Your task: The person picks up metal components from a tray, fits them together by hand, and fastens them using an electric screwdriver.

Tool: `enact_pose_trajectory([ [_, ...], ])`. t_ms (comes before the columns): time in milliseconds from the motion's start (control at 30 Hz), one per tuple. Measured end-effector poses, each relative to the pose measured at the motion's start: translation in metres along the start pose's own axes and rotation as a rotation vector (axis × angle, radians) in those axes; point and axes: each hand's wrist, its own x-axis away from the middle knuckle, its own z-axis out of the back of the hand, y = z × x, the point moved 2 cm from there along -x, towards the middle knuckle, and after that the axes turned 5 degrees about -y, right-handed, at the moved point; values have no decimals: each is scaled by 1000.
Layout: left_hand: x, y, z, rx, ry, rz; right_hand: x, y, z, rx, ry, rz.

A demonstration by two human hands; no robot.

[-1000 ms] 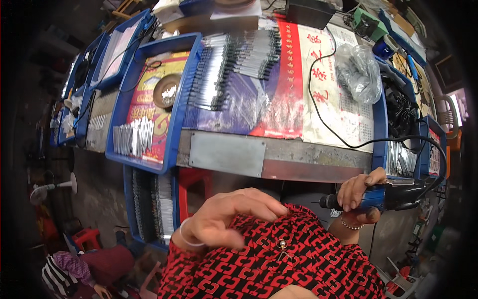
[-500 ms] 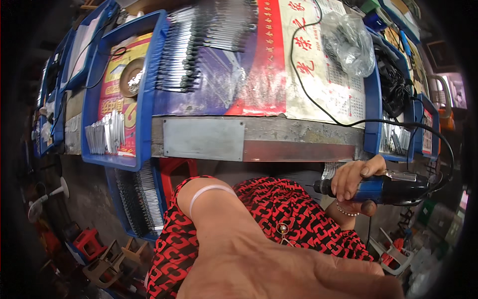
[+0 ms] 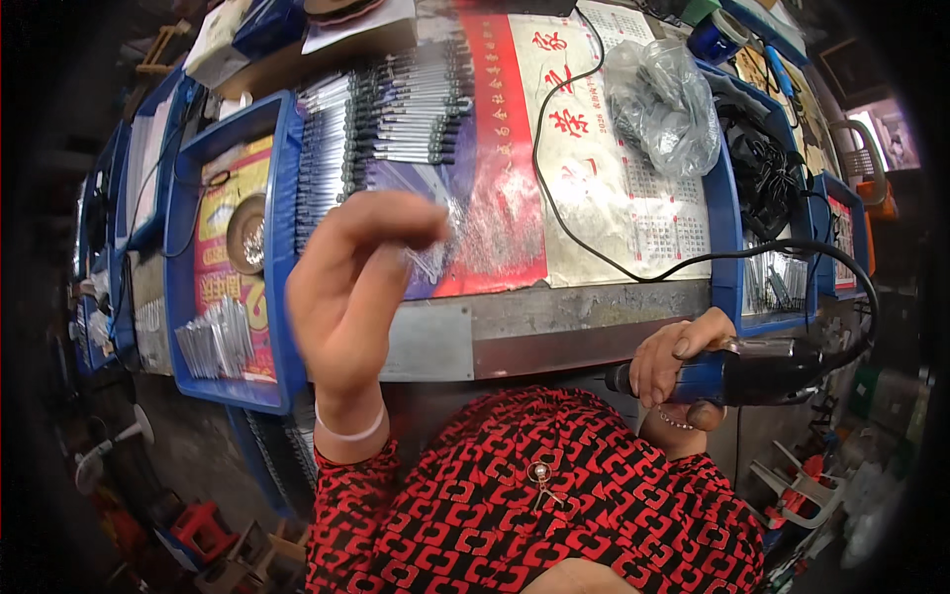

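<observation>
My left hand (image 3: 348,282) is raised over the near edge of the workbench, beside the blue tray. Its fingers are loosely bent and slightly blurred, with the thumb apart from them and nothing seen between. At the bench front on the right, my right hand (image 3: 665,366) wraps round a corded blue-and-black electric screwdriver (image 3: 757,376), its nose pointing left. Beyond my left hand lie rows of thin metal rods with dark ends (image 3: 411,124). The blue tray (image 3: 287,247) holds a round dish of small metal parts (image 3: 252,243) and several flat metal strips (image 3: 216,342).
A black cable (image 3: 554,188) loops across the poster-covered bench (image 3: 505,178) to the tool. At the right, a clear plastic bag (image 3: 665,109) lies beside a blue bin (image 3: 730,238) with black cords and metal strips. A red stool (image 3: 203,530) stands on the floor, lower left.
My left hand has gone from close below the view up to the bench edge. The view has shifted, showing more of the far bench. My right hand keeps its hold on the electric screwdriver.
</observation>
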Motion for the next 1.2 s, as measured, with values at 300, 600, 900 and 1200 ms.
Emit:
enact_pose_trajectory([
  [300,-56,-140,25,-1075,-270,14,-10,-2,-6,-53,42,-26],
  [600,-52,-152,16,-1236,-236,-72,-1,-4,8,-60,121,-31],
  [900,-51,-154,10,-1336,-237,-104,1,-5,6,-54,52,-52],
  [1200,8,-95,-12,-896,-158,-157,-5,-15,6,99,38,96],
])
